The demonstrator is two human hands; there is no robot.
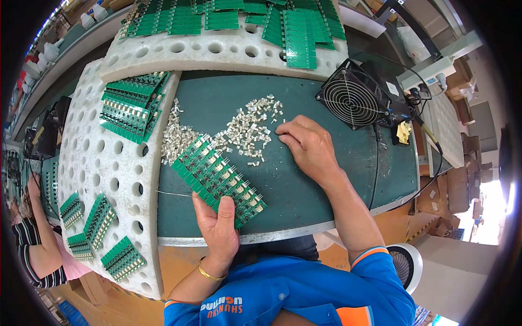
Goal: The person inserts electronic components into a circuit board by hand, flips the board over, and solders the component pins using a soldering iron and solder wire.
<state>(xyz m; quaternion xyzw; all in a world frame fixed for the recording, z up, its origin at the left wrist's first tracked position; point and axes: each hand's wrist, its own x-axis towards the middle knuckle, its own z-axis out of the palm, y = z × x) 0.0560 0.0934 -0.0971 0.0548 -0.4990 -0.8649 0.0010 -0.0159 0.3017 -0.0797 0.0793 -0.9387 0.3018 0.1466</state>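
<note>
While the left hand (217,223) clamps the near edge of a green circuit-board panel (217,179), the right hand (307,144) pinches at loose parts.

Panel lies angled on the green bench mat (304,185), just left of the right hand; silver connectors (244,130) heaped beyond it. Judged light, stiff, snappable: hold by bare edges, off the pins. A small white label (392,88) sits on the black fan (353,98), right of the panel.

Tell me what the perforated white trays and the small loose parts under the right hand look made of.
Perforated white trays: likely foam, matte and grainy, with thick, rough-edged holes. Small loose parts: apparently metal, silvery and glinting, with thin bent legs; exact type unclear.
</note>
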